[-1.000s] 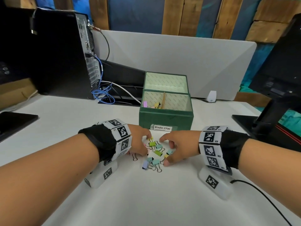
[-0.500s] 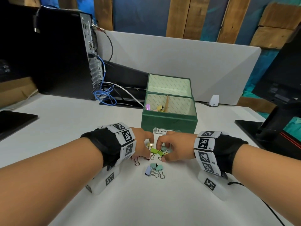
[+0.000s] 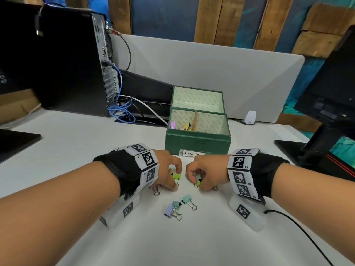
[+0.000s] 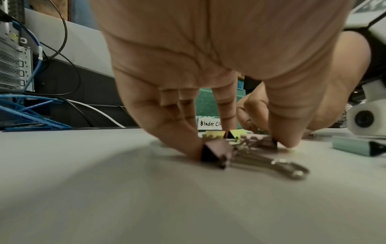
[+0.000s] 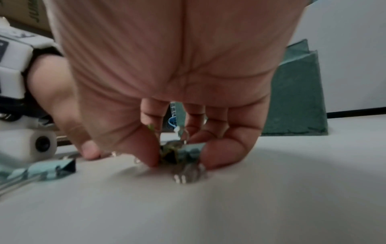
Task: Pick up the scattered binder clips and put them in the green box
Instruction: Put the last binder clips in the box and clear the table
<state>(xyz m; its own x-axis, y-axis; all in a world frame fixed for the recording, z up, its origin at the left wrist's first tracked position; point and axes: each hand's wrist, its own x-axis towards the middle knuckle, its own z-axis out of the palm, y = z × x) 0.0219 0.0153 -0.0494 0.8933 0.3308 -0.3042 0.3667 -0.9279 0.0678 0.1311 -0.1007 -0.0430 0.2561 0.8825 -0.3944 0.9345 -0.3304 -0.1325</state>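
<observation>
While three pastel binder clips are lying nearest me on the white table, my left hand is pinching a lime clip and my right hand is gripping a teal-and-green cluster; next, I judge, both are lifting toward the green divided box beyond.

Clips under fingers blurred

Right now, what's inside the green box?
In the green box, the front left compartment holds a few clips: a purple one and yellowish ones. The front right compartment shows only patterned lining. The front wall hides both floors' near parts.
</observation>
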